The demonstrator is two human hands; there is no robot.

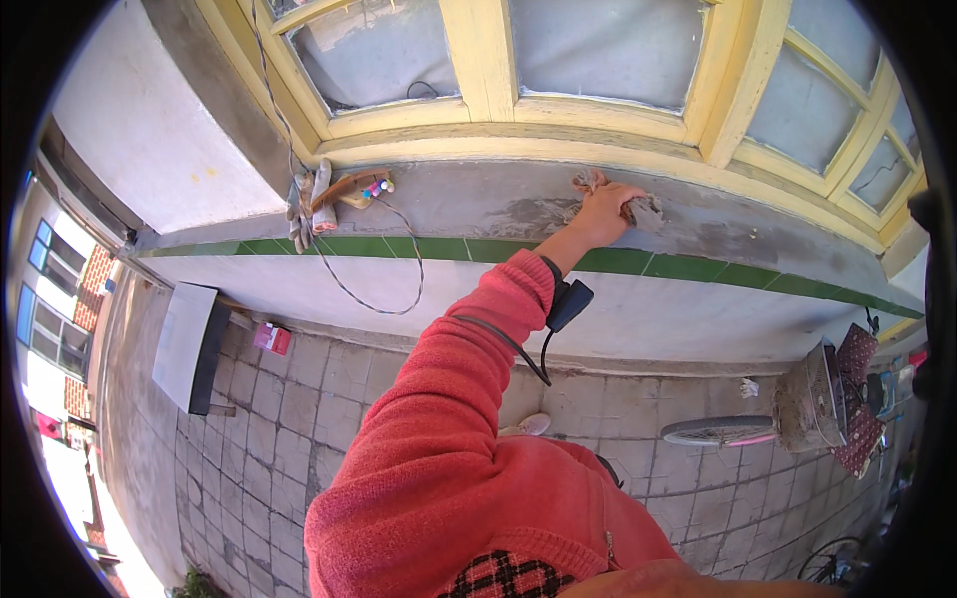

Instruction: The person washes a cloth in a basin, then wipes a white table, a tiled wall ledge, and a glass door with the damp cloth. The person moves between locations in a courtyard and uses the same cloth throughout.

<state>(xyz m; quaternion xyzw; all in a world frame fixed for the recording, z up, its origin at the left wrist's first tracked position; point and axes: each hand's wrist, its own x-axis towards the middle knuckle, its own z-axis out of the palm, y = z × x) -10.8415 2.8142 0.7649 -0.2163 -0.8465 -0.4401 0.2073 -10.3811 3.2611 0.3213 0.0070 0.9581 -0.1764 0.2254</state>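
My left hand point(604, 215) is closed on a crumpled grey-brown rag point(646, 212), pressing it against the grey window sill point(449, 194). Folds of the cloth stick out on both sides of my fingers. Dark, damp-looking smears mark the sill around the hand. A red sleeve point(419, 389) covers the arm, and a black device point(570, 305) with a cable sits at the wrist. My right hand does not show. Further left on the sill lie a pair of work gloves point(300, 211), a rolled cloth point(323, 194) and a curved brown piece point(354, 187).
Yellow window frames point(598, 115) stand behind the sill, and green tiles point(618, 261) edge its front. A cord point(384, 311) loops down the wall. Below are a white-topped table point(184, 344), a pink box point(271, 338) and a bicycle wheel point(718, 431) beside a basket point(805, 399).
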